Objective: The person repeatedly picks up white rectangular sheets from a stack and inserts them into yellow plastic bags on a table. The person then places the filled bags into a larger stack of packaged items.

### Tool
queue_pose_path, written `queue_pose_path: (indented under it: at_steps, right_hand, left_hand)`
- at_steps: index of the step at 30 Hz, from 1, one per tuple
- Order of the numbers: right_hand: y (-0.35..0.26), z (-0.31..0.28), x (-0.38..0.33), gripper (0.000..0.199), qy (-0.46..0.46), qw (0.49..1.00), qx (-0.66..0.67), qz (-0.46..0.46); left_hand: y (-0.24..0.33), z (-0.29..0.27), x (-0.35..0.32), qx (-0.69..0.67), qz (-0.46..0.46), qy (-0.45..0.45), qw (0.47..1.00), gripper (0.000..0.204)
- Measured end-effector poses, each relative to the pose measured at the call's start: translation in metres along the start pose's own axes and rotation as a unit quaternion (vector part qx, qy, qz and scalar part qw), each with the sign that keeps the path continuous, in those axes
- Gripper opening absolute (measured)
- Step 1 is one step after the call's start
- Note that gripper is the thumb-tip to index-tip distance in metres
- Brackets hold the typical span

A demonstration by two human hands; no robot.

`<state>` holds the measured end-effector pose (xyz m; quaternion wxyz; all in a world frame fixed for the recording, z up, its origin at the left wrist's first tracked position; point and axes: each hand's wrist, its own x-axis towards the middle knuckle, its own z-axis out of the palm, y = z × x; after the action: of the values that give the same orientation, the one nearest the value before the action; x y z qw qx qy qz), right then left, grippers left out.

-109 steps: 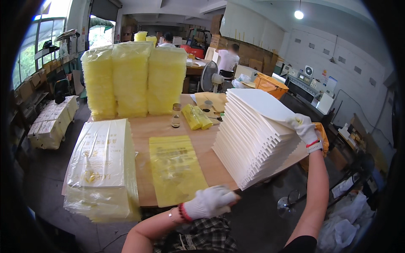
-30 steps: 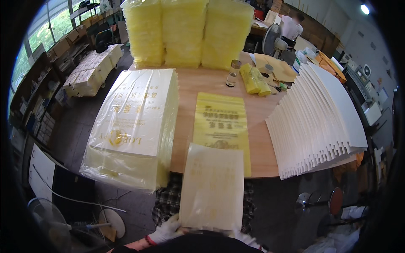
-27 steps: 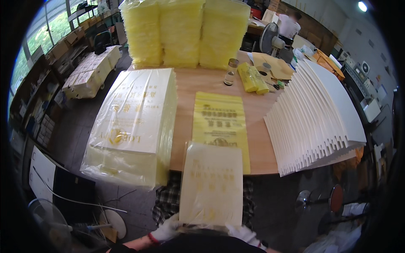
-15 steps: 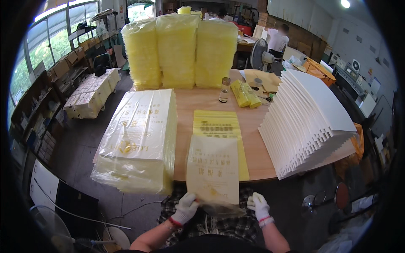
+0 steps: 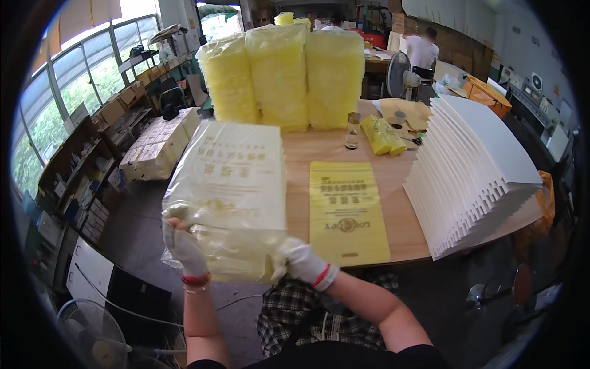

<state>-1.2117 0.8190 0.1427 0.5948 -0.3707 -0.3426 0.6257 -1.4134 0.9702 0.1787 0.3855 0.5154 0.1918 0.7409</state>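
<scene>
A clear plastic bag point(image 5: 230, 169) with printed white paper in it lies over the stack of bagged paper at the table's left. My left hand point(image 5: 189, 252), in a white glove with bare-looking fingertips, is closed on the bag's near left corner. At the near right corner, my gloved right hand point(image 5: 306, 265) grips the bag's loose plastic edge; its fingertips are partly hidden by the film. Right of the stack, a flat yellow printed plastic bag point(image 5: 347, 212) with a handle slot rests on the table point(image 5: 296, 184).
Tall stacks of yellow bags point(image 5: 276, 80) stand at the back. A fanned stack of white paper point(image 5: 473, 178) leans at the right. Between them are a glass jar point(image 5: 352, 130) and rolled yellow bags point(image 5: 384, 135). A floor fan point(image 5: 92, 332) stands lower left. A person point(image 5: 423, 49) sits far off.
Both hands have moved left, carrying the filled bag from the table's front edge onto the left stack. The flat yellow bag, partly covered before, now shows whole. The view has shifted left.
</scene>
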Motion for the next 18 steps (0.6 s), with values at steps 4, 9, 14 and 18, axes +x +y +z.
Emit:
queue_pose_path:
  at_steps: [4, 9, 14, 18]
  right_hand:
    - [0.052, 0.017, 0.035, 0.033, -0.018, 0.993, 0.054, 0.099]
    - [0.101, -0.027, -0.022, 0.038, -0.029, 0.996, -0.033, 0.072]
    - [0.123, -0.091, -0.104, 0.037, 0.096, 0.965, -0.039, 0.24]
    - [0.127, -0.125, -0.144, 0.034, 0.223, 0.958, -0.055, 0.171]
  left_hand:
    - [-0.046, -0.083, 0.009, -0.039, -0.192, 0.061, 0.979, 0.008]
    - [-0.105, -0.159, -0.114, 0.012, -0.333, 0.118, 0.935, 0.017]
    - [-0.095, -0.016, -0.241, 0.312, -0.385, -0.434, 0.753, 0.023]
    - [-0.103, 0.109, -0.249, 0.205, -0.165, -0.565, 0.782, 0.016]
